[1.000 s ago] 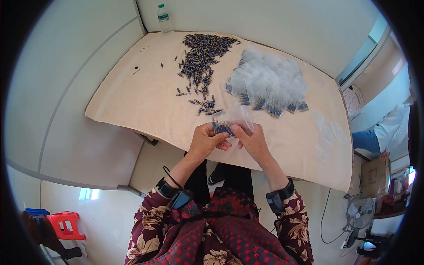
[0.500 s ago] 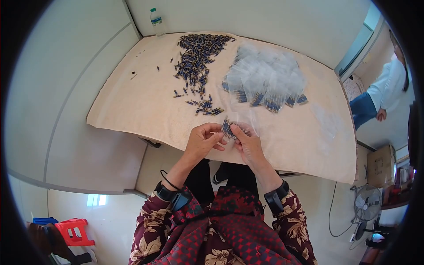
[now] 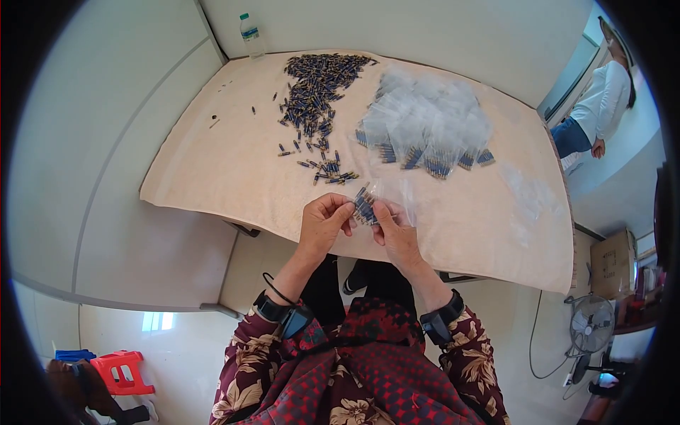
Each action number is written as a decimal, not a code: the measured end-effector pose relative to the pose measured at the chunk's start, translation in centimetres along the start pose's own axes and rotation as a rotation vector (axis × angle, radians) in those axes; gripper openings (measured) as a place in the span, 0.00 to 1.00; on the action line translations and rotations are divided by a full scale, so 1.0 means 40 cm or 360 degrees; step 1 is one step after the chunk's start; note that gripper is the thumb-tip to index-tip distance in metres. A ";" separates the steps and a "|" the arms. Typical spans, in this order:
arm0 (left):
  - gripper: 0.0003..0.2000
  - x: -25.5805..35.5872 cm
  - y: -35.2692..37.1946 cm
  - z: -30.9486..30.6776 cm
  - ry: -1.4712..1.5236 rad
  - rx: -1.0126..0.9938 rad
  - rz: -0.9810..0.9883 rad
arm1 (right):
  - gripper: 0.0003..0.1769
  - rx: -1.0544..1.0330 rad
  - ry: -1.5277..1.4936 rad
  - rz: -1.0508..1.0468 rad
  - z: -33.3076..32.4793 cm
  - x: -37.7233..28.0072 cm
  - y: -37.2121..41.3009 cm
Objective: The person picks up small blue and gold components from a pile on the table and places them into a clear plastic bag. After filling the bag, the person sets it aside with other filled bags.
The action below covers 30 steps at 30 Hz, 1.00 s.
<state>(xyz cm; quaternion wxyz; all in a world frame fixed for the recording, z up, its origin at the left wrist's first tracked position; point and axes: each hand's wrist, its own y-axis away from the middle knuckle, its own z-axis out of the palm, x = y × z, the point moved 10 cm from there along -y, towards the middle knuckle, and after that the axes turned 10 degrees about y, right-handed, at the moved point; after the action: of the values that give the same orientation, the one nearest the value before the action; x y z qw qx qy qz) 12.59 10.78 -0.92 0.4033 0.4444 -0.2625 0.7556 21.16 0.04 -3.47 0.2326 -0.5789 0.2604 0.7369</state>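
The bunch of small blue-and-gold pieces (image 3: pixel 364 207) is sandwiched right between left grip (image 3: pixel 327 221) and right grip (image 3: pixel 398 237), long axes angled roughly away from the body, a bit askew. It's pinched under the right thumb, that grip mostly closed. The left one is curled in at the bunch's near-side edge, about equally close; can't tell if anything's pinched there. A clear bag (image 3: pixel 399 191) is seen just beyond the right grip.

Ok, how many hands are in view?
3: the left hand and right hand, both at the small blue parts near the table's front edge, plus another person's hand at upper right. That person's other hand isn't visible.
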 end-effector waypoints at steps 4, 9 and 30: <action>0.06 0.012 0.011 0.009 0.0105 0.0018 -0.0012 | 0.24 -0.0009 -0.0108 -0.0014 0.008 -0.010 -0.004; 0.08 0.030 0.021 0.013 0.0025 -0.0062 -0.0004 | 0.23 -0.0141 -0.0161 -0.0002 0.018 -0.036 -0.017; 0.06 0.045 0.037 -0.016 0.0106 0.0087 0.0190 | 0.20 -0.0189 -0.0008 -0.0071 0.067 -0.060 0.005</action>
<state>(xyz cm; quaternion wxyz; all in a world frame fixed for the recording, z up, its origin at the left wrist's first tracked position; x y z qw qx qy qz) 10.53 11.14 0.31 0.3538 0.4135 -0.2541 0.7995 19.60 1.52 -0.60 0.2148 -0.5954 0.2026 0.7472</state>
